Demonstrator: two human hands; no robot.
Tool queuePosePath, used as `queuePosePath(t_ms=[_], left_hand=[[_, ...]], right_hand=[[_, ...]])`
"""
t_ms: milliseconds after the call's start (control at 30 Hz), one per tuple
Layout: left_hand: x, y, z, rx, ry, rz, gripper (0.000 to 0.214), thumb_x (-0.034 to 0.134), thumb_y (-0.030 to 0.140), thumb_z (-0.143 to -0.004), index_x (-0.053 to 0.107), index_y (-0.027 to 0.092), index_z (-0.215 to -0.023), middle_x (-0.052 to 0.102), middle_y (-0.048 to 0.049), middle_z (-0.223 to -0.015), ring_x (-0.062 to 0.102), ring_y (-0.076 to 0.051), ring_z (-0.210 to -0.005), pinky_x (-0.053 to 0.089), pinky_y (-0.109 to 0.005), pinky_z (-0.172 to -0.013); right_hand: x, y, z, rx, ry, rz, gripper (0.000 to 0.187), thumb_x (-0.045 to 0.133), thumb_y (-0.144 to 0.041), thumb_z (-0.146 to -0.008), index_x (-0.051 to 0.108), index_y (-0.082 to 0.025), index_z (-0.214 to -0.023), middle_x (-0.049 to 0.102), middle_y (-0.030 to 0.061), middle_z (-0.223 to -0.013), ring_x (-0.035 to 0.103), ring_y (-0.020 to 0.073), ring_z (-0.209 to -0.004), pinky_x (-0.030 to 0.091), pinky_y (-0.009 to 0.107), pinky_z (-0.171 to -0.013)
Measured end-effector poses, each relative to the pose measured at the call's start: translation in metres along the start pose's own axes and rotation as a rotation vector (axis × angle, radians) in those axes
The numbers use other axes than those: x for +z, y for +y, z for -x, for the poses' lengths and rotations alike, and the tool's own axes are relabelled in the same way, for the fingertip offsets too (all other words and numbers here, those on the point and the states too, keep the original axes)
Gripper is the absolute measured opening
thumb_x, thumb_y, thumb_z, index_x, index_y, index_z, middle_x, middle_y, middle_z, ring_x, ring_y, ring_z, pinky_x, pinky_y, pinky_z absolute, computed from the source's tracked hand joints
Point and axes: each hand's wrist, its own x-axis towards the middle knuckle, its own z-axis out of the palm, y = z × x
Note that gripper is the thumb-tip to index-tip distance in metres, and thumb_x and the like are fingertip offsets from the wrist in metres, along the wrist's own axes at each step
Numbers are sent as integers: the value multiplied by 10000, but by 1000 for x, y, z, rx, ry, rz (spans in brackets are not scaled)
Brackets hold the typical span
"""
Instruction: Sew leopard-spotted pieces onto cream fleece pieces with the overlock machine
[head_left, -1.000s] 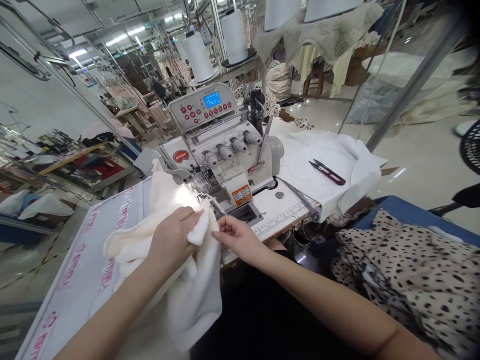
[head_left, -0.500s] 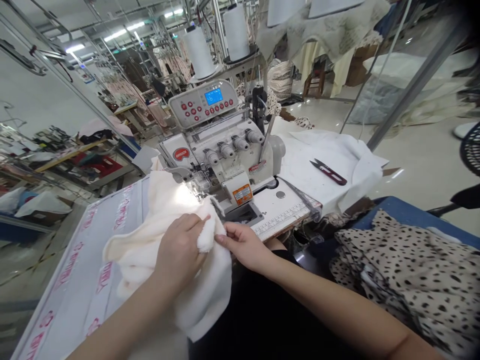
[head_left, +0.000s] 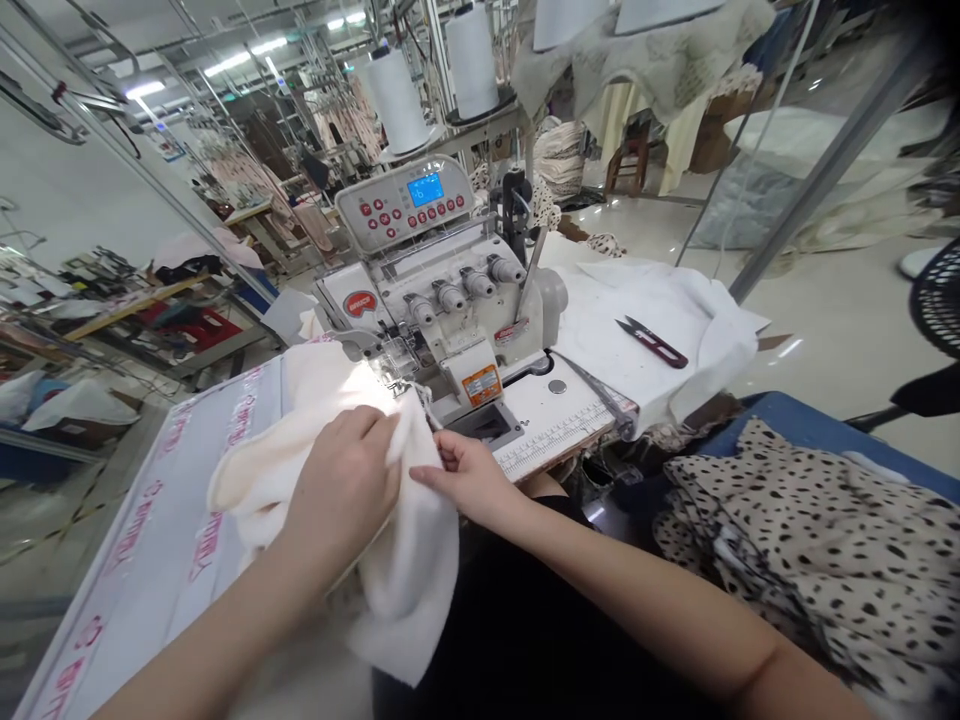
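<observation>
Cream fleece fabric (head_left: 420,560) lies across the left of the table and hangs over its front edge. Its upper edge reaches the lit needle area of a white overlock sewing machine (head_left: 472,330). My left hand (head_left: 349,475) is closed on the fabric just in front of the presser foot, its fingertips partly hidden in the folds. At the fabric's right edge my right hand (head_left: 469,475) pinches the cloth between thumb and fingers, close to the machine's front plate.
Thread snips (head_left: 652,342) lie on white cloth (head_left: 697,300) right of the machine. Spotted fabric (head_left: 817,530) is heaped on a blue surface (head_left: 780,410) at the right. Thread cones (head_left: 397,100) stand behind the machine. A black fan (head_left: 937,300) is at the far right edge.
My left hand has moved slightly left and up towards the machine. The fold of fleece bunched between the hands now lies flatter. My right hand has shifted a little left along the edge.
</observation>
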Motion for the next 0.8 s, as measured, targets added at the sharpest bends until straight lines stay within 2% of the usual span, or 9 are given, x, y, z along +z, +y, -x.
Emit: queuePosePath(t_ms=[133, 200, 300, 400, 467, 533, 633, 700, 800], left_hand=[[-16, 4, 33, -97, 134, -151, 337, 392, 151, -740, 519, 79, -1043, 482, -186, -1111, 466, -315, -972, 418, -458, -811], [-24, 0, 52, -136, 148, -234, 339, 392, 210, -767, 508, 77, -1056, 468, -211, -1121, 464, -346, -973, 404, -494, -808], [-37, -6, 72, -108, 47, -248, 292, 350, 254, -807, 511, 121, -1011, 552, -167, -975, 534, -305, -853, 433, -442, -730], [-50, -1, 76, -151, -8, -290, 250, 303, 291, -857, 522, 172, -880, 595, -63, -667, 561, -222, -540, 390, -319, -475], [-56, 13, 69, -158, -65, -233, 311, 281, 332, -883, 501, 198, -708, 510, -1, -467, 486, -182, -365, 287, -281, -366], [-56, 31, 60, -121, -176, -85, 385, 267, 363, -894, 462, 207, -599, 463, 17, -402, 460, -165, -321, 274, -271, -351], [-51, 52, 50, -120, -351, 122, 380, 285, 376, -889, 507, 207, -629, 547, 3, -493, 519, -171, -393, 342, -275, -392], [-44, 54, 46, -157, -381, 288, 332, 298, 362, -890, 543, 210, -726, 597, -5, -613, 574, -162, -513, 410, -263, -460], [-27, 40, 44, -232, -163, 439, 248, 317, 326, -895, 537, 218, -932, 603, -34, -917, 585, -157, -868, 473, -267, -734]], right_hand=[[1, 11, 20, -62, 37, -134, 391, 637, -216, -672, 425, -212, -1002, 543, -12, -813, 508, 107, -645, 408, 227, -597], [0, 12, 26, -122, 82, -85, 403, 612, -197, -689, 406, -222, -1035, 520, -14, -833, 476, 89, -606, 391, 212, -565], [0, 10, 30, -173, 108, 93, 193, 562, -188, -731, 501, -200, -914, 487, -31, -728, 416, 85, -563, 358, 209, -538], [3, 5, 30, -195, 102, 206, 70, 530, -171, -746, 577, -180, -797, 522, -11, -717, 440, 107, -610, 369, 235, -584], [5, 3, 29, -171, 66, 128, 88, 525, -204, -760, 602, -177, -793, 566, 9, -772, 492, 129, -686, 392, 255, -648], [6, 2, 26, -102, 12, -67, 167, 506, -302, -797, 613, -174, -795, 586, 17, -786, 522, 145, -745, 404, 264, -692], [5, 0, 23, 12, -52, -390, 313, 485, -450, -814, 598, -165, -748, 568, 3, -716, 509, 130, -687, 399, 254, -673], [3, -2, 23, 82, -92, -466, 322, 581, -466, -750, 553, -157, -666, 504, -29, -614, 444, 98, -583, 364, 229, -604], [-1, -8, 25, 161, -125, -427, 366, 684, -447, -655, 483, -150, -580, 421, -57, -541, 353, 69, -515, 289, 211, -533]])
